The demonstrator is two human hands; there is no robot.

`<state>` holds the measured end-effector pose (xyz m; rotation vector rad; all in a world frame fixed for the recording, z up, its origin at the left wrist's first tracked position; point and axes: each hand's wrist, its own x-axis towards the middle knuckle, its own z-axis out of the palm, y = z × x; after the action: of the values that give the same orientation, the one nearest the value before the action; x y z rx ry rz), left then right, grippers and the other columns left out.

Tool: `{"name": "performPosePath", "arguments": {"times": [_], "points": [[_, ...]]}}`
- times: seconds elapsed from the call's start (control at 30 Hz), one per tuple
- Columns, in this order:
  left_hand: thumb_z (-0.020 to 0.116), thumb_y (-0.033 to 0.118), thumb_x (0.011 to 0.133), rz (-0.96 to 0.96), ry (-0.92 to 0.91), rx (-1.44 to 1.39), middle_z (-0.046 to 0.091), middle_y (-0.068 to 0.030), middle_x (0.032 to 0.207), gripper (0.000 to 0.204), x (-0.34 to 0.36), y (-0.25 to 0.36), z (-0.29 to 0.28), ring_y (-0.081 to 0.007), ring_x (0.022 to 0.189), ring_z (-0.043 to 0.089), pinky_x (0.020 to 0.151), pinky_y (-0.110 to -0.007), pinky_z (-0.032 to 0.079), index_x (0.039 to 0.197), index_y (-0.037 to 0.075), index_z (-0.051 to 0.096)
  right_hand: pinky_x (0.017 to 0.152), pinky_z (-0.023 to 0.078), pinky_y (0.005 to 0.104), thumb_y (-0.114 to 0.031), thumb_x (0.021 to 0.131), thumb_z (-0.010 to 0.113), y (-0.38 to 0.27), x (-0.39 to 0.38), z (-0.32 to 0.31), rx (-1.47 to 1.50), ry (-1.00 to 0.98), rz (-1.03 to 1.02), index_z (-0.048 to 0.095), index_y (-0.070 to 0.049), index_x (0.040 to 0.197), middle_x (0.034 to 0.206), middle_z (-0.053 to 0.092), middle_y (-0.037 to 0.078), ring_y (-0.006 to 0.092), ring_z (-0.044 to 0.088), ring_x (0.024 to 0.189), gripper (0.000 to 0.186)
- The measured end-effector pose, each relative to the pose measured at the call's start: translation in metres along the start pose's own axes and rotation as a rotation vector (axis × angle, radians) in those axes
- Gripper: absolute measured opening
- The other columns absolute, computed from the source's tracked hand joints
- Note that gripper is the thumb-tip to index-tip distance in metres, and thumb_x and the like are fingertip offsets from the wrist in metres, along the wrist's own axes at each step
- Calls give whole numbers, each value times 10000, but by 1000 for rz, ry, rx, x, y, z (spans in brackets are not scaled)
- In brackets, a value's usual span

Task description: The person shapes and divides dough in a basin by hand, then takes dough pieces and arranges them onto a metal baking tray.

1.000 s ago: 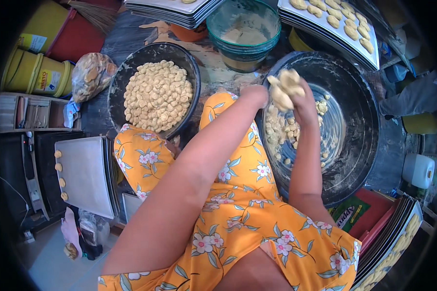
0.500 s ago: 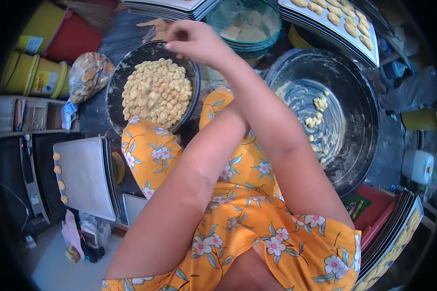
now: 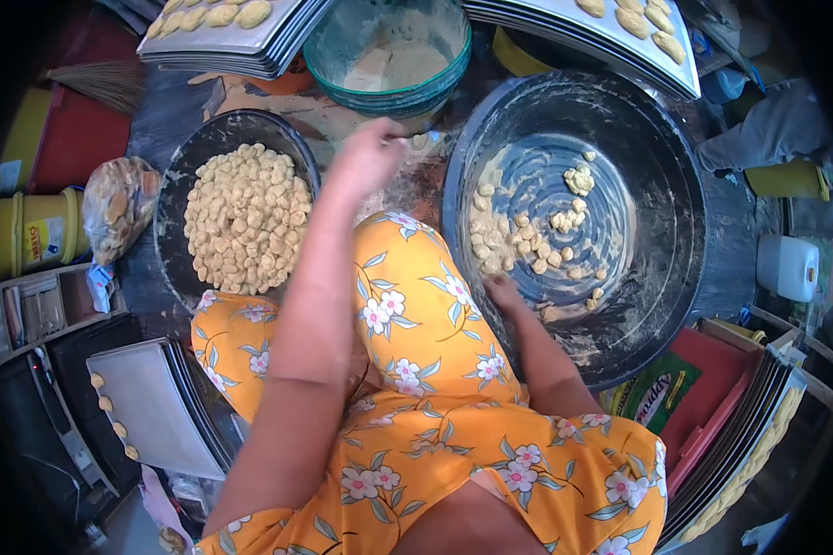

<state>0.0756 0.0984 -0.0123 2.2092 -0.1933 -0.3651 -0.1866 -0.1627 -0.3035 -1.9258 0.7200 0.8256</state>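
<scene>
My left hand [image 3: 368, 159] is raised between the two basins, blurred, its fingers curled. A small dark thing with a pale end shows at its fingertips; its kind is unclear. My right hand [image 3: 504, 292] is inside the near left wall of the large black basin [image 3: 680, 231], beside small dough pieces [image 3: 528, 240] scattered over the floury bottom; its fingers are mostly hidden. A clump of dough [image 3: 578, 178] lies farther in. To the left, a smaller black basin [image 3: 171, 231] holds a heap of dough pieces [image 3: 250, 222]; neither hand touches it.
Green nested sieves [image 3: 389, 88] with flour stand at the back. Trays of dough rounds are stacked at back left [image 3: 241, 42] and back right [image 3: 602, 42]. More trays [image 3: 157, 407] lean near left. A bagged bundle [image 3: 120, 208], yellow bucket [image 3: 42, 231] and white jug [image 3: 787, 266] surround the basins.
My arms have uncrossed: the right hand came from above the left basin into the large basin, and the left hand moved up between them. More dough pieces now lie in the large basin. The view shifted.
</scene>
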Motion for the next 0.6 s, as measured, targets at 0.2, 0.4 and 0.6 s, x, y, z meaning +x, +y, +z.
{"name": "performPosePath", "arguments": {"times": [0.2, 0.4, 0.6], "points": [[566, 209, 852, 33, -78, 245, 580, -216, 1156, 340, 5, 2, -25, -373, 1067, 555, 919, -408, 428, 1127, 10, 589, 761, 495, 409, -350, 819, 606, -244, -64, -118, -548, 27, -595, 618, -21, 928, 858, 654, 188, 330, 643, 828, 347], [572, 150, 848, 141, -221, 712, 573, -177, 1009, 293, -36, 38, -60, -369, 955, 554, 830, -446, 444, 1113, 25, 559, 848, 488, 442, -260, 782, 610, -426, -33, -37, -1151, -260, -600, 651, -62, 1076, 1183, 609, 144, 294, 616, 1025, 356], [577, 180, 848, -109, -159, 693, 575, -160, 1028, 341, -74, -15, -98, -361, 987, 551, 847, -451, 442, 1164, 58, 549, 912, 459, 504, -186, 858, 517, -417, 115, 22, -1297, -256, -143, 607, -76, 1199, 1335, 505, 141, 281, 529, 1192, 369]]}}
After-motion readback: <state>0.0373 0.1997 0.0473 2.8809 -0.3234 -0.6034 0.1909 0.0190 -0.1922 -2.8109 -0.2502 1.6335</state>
